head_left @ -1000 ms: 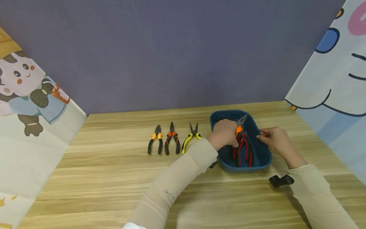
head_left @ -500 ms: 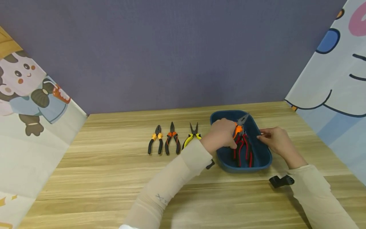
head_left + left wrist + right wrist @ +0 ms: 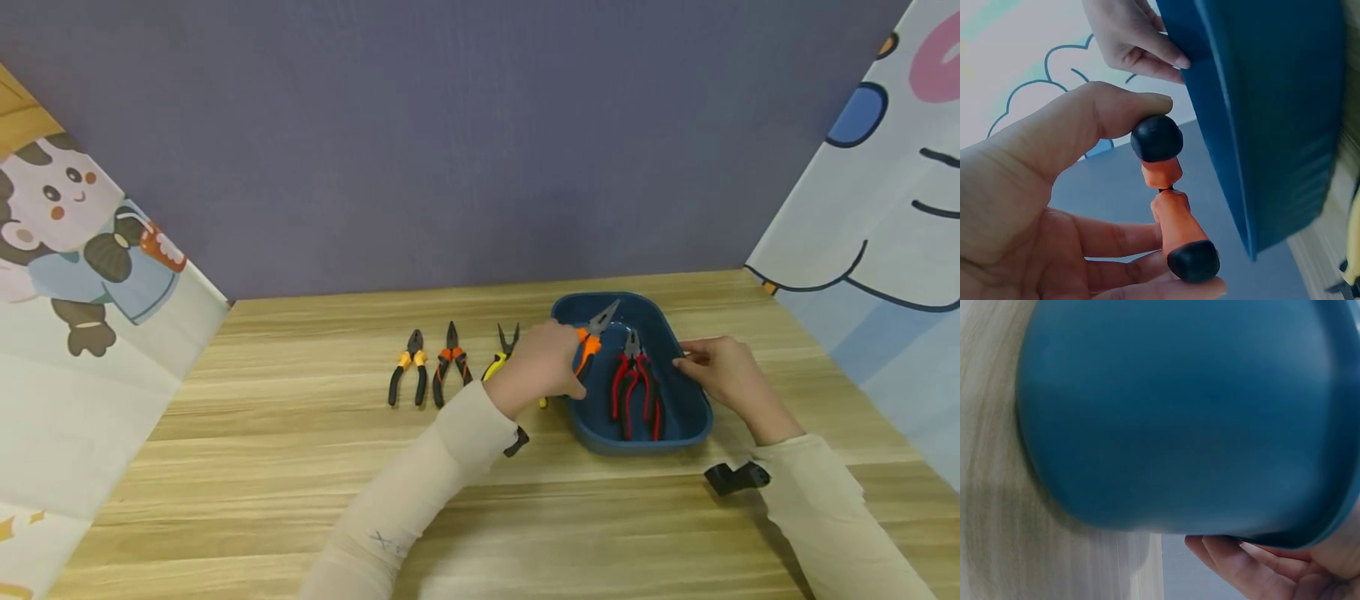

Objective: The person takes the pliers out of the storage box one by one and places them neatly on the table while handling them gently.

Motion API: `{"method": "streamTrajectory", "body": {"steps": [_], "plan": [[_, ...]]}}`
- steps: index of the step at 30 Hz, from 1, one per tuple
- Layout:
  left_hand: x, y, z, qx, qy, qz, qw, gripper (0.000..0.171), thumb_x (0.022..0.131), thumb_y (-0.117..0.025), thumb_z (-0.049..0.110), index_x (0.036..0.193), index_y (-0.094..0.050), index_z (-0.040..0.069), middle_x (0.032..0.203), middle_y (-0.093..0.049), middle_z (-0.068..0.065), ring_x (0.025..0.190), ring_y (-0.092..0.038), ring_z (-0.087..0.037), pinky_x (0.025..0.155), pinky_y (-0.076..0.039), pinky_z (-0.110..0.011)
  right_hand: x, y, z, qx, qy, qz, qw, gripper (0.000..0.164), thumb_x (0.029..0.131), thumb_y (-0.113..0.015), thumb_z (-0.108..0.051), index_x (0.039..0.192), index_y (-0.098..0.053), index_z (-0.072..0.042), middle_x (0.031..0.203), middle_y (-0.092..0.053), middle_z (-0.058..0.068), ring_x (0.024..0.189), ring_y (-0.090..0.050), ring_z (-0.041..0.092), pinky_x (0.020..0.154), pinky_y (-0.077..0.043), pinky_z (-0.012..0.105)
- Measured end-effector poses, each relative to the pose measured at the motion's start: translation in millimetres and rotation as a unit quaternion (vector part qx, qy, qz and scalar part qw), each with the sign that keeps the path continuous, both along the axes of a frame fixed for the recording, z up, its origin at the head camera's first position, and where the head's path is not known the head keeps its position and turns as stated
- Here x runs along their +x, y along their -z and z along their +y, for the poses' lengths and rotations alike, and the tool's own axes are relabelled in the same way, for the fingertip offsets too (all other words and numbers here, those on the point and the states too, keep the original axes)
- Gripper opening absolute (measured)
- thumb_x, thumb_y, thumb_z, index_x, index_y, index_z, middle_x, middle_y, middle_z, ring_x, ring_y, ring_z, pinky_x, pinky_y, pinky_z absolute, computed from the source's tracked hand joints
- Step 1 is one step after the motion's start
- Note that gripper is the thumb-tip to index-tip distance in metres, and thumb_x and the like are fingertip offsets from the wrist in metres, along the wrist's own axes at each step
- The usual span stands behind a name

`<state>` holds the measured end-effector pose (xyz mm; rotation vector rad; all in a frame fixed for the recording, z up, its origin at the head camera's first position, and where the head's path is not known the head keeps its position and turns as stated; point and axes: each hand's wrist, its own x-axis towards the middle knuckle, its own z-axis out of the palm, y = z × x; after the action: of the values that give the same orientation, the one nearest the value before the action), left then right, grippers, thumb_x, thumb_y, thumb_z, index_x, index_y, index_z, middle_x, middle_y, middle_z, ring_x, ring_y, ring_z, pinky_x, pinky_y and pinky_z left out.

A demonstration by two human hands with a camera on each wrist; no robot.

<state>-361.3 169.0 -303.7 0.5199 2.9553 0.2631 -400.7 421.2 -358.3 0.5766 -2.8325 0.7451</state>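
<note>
My left hand (image 3: 536,367) holds orange-and-black pliers (image 3: 591,343) over the left side of a dark blue bin (image 3: 643,447). In the left wrist view, the thumb lies on one black handle end of the pliers (image 3: 1175,215) and the fingers are on the other handle. My right hand (image 3: 726,375) pinches the bin's right rim between thumb and fingers. Inside the bin lie red-and-black pliers (image 3: 628,392), overlapping with more red-and-black handles.
Left of the bin, on the wooden table (image 3: 300,467), lie black pliers with yellow-orange grips (image 3: 406,360), black-and-orange pliers (image 3: 443,358) and yellow pliers (image 3: 493,365), partly behind my left hand. A grey-purple panel (image 3: 480,150) stands at the back.
My left hand has moved left with the orange-and-black pliers, away from the red-and-black ones in the bin. The right hand stays at the rim.
</note>
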Motion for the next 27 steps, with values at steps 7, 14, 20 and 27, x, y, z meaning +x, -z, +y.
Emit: {"method": "streamTrajectory", "body": {"steps": [7, 14, 20, 27], "plan": [[5.7, 0.9, -17, 0.015, -0.014, 0.001, 0.9998, 0.042, 0.070, -0.083, 0.035, 0.055, -0.050, 0.014, 0.060, -0.042, 0.005, 0.057, -0.044, -0.010, 0.051, -0.038, -0.023, -0.3, 0.6, 1, 0.003, -0.007, 0.022, 1.000, 0.031, 0.084, -0.067, -0.004, 0.104, -0.062, 0.018, 0.080, -0.068, 0.024, 0.078, -0.065, 0.043, 0.070, -0.049, 0.054], [10.6, 3.1, -33, 0.031, -0.043, -0.018, 0.9984, 0.051, 0.071, -0.083, 0.034, 0.050, -0.041, 0.015, 0.058, -0.032, 0.004, 0.052, -0.036, -0.011, 0.049, -0.034, -0.022, -1.6, 2.0, 0, 0.002, -0.008, 0.025, 1.000, 0.030, 0.083, -0.068, -0.004, 0.103, -0.063, 0.018, 0.080, -0.068, 0.024, 0.078, -0.065, 0.043, 0.070, -0.050, 0.054], [13.9, 8.1, -46, 0.059, -0.065, -0.039, 0.9953, 0.042, 0.072, -0.083, 0.031, 0.061, -0.046, 0.014, 0.061, -0.037, 0.003, 0.052, -0.035, -0.011, 0.048, -0.033, -0.024, -1.7, 2.4, 0, 0.004, -0.011, 0.033, 0.999, 0.030, 0.083, -0.068, -0.004, 0.103, -0.063, 0.017, 0.079, -0.068, 0.024, 0.076, -0.065, 0.042, 0.067, -0.050, 0.053], [18.3, 16.4, -61, 0.082, -0.077, -0.040, 0.9929, 0.037, 0.070, -0.084, 0.033, 0.070, -0.053, 0.012, 0.061, -0.038, 0.003, 0.053, -0.036, -0.012, 0.048, -0.033, -0.024, -1.1, 2.7, 0, 0.002, -0.012, 0.032, 0.999, 0.030, 0.083, -0.068, -0.004, 0.103, -0.063, 0.017, 0.079, -0.068, 0.023, 0.075, -0.065, 0.041, 0.066, -0.050, 0.052]]}}
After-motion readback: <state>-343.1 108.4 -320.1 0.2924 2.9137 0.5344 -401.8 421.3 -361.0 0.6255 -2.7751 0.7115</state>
